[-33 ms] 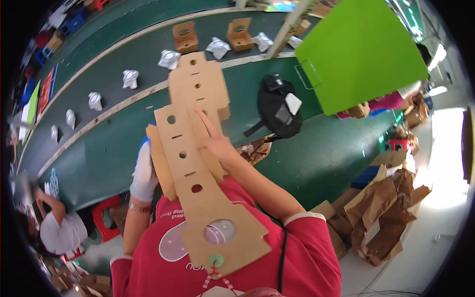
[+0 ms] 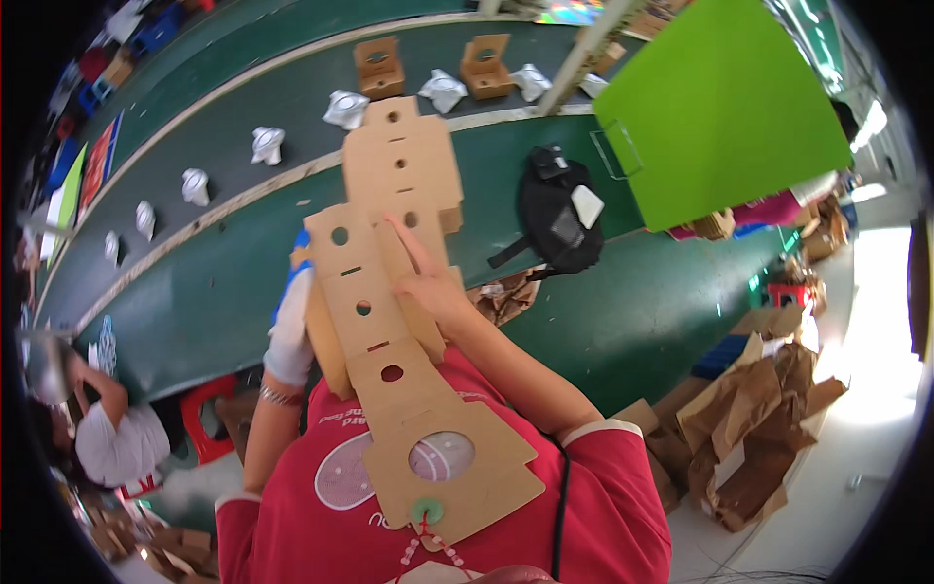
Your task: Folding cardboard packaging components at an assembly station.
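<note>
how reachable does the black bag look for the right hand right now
Likely yes: the right hand lies on the cut cardboard, and nothing visible seems to block its way to the black bag.

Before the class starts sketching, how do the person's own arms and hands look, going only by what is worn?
The left hand wears a white glove with blue over the fingers, and a silvery bracelet circles that wrist. The right hand has no glove, and no bracelet shows on it. Both sleeves are short and red with pale trim.
</note>
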A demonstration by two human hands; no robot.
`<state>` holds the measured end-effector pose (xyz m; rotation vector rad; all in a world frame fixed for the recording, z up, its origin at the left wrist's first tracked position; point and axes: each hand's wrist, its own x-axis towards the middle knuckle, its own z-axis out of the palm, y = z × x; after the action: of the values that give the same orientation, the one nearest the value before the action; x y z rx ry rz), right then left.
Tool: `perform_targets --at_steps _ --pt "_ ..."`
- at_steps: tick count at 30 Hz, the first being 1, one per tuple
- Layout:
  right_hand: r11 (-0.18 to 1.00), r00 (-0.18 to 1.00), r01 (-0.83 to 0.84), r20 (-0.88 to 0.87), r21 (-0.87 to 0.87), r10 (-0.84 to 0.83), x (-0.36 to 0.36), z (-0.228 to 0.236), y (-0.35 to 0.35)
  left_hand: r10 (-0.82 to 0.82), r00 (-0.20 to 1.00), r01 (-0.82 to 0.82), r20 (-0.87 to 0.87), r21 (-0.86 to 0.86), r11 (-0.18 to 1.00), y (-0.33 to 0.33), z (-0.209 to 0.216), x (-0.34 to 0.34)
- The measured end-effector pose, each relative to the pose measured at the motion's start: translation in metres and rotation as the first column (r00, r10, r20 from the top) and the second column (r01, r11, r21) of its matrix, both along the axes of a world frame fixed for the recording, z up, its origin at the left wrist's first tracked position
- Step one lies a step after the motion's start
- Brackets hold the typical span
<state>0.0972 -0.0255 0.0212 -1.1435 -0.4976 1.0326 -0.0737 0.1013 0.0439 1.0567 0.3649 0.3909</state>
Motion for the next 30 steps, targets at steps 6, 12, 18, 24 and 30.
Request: perform_targets --at_steps 6,12,18,24,30 --pt "0.988 0.994 0.108 -0.018 0.106 -0.107 -0.004 -0.001 -0.022 0.010 0.995 0.021 -0.096 0.313 0.949 -0.016 0.008 0.029" --pt "0.949 0.952 0.278 -0.173 0.148 -0.252 -0.007 0.020 -0.036 0.130 0.981 -0.134 -0.147 -0.016 0.991 -0.024 0.002 0.029" --pt "0.959 0.951 0.280 -0.150 0.042 -0.271 -0.023 0.020 -0.050 0.018 0.973 0.073 -0.231 0.381 0.922 -0.013 -0.022 0.032" --pt "0.962 0.953 0.272 0.136 0.007 -0.270 -0.024 0.044 -0.017 0.148 0.967 -0.074 -0.209 0.326 0.943 -0.023 -0.008 0.044" --pt "0.928 0.938 0.346 -0.041 0.139 -0.343 -0.005 0.032 -0.013 0.333 0.939 -0.335 -0.080 -0.016 0.942 -0.028 -0.003 0.055"
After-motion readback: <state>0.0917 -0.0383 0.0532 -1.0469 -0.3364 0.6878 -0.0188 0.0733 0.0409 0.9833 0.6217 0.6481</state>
